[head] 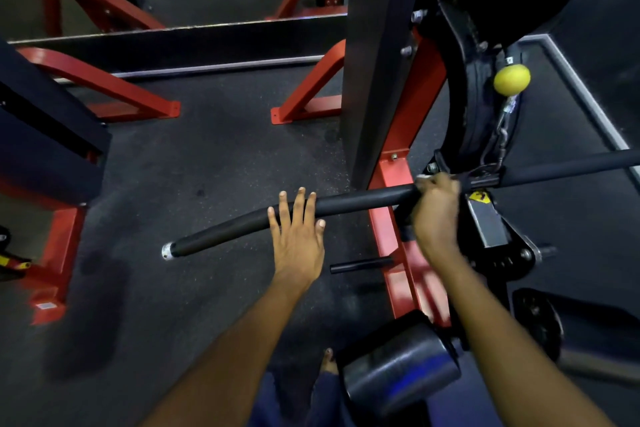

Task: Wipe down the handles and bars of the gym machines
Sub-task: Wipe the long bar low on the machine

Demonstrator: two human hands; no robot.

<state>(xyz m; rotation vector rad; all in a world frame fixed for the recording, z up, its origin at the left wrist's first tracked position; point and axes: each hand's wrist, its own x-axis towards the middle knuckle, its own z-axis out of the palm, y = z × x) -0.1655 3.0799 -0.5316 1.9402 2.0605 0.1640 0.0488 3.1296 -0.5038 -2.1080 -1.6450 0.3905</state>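
My left hand lies flat on the bar, fingers straight and spread over the padded grip, thumb out to the right. My right hand is curled round the bar just left of its centre clamp; something pale shows at the knuckles, but motion blur keeps me from telling what it is. The bar is a long black lat bar, matte and foam-like, bending down to the left and ending in a silver cap that hangs free over the floor. Its right half runs straight out past the frame edge. The floor under the left end is dark speckled rubber with open room between the red feet of the frames. Right behind my right hand the space is tight: a red upright, a black column and a black bracket crowd the clamp. A yellow ball sits on the cable above the clamp. A black roller pad, smooth and shiny, sits near my right forearm, and a short black peg juts from the red base.
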